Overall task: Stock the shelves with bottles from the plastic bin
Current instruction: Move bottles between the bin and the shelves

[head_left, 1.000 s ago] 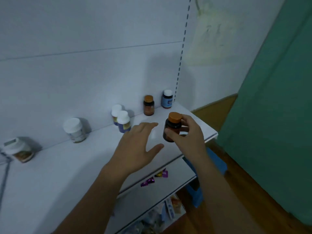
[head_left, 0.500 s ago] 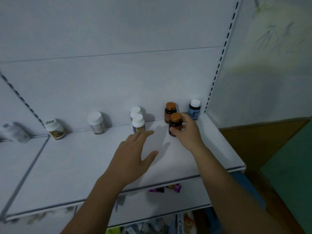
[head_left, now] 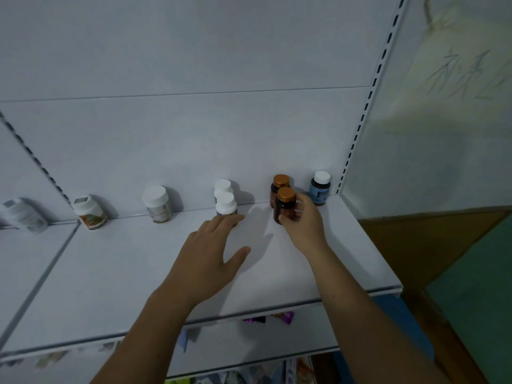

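- On the white shelf (head_left: 277, 273), toward its right end, the right hand (head_left: 303, 228) pinches a brown bottle with an orange cap (head_left: 284, 205) between thumb and fingers; the bottle stands upright, its base at the shelf surface.
- Directly behind it, against the back panel (head_left: 194, 139), stands a second brown bottle with an orange cap (head_left: 280, 182), the two touching or nearly so.
- Just right of that pair, near the slotted upright (head_left: 360, 120), sits a blue-labelled bottle with a white cap (head_left: 320, 188).
- Left hand (head_left: 210, 253) hovers palm down over the shelf with fingers spread and thumb out, holding nothing; its fingertips (head_left: 235, 218) reach the base of a white-capped bottle (head_left: 226, 204), though contact cannot be told.
- Another white-capped bottle (head_left: 222, 187) stands right behind that one.
- Farther left along the back edge are a wide white-capped jar (head_left: 158, 205) and a jar with a colourful label (head_left: 89, 213), well apart.
- Beyond the shelf seam at far left, a blurred white bottle (head_left: 23, 214) appears.
- Below the shelf's front lip, purple wrappers (head_left: 277, 318) lie on a lower shelf (head_left: 249, 347).
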The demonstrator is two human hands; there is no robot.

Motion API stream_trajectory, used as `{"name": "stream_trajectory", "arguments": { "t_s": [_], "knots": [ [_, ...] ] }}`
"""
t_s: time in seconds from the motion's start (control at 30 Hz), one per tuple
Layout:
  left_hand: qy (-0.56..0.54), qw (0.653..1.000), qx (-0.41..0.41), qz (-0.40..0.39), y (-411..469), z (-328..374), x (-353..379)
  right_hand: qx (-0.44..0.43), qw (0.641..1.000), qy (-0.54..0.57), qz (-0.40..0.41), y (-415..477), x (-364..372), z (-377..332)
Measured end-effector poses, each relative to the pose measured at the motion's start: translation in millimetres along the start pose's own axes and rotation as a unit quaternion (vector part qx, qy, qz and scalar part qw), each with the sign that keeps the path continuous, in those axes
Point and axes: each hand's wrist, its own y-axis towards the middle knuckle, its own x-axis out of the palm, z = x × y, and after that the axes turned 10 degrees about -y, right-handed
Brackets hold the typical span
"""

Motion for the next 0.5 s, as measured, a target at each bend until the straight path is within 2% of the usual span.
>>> {"name": "stream_trajectory", "arguments": {
  "t_s": [0.3, 0.4, 0.5],
  "knots": [
    [0.007, 1.000, 0.004, -0.002, -1.2, 1.3, -3.8, -0.009, 1.000, -0.018, 0.001, -8.3, -6.0, -5.0],
    [0.026, 1.000, 0.004, 0.002, -2.5, -5.4, -17.3, -0.070, 0.995, -0.060, 0.035, -22.0, -15.5, -17.3],
    [0.043, 0.998, -0.019, 0.033, -9.7, -15.8, -41.9, -0.167, 0.982, -0.077, 0.047, -37.7, -21.1, -48.5]
  ]
}}
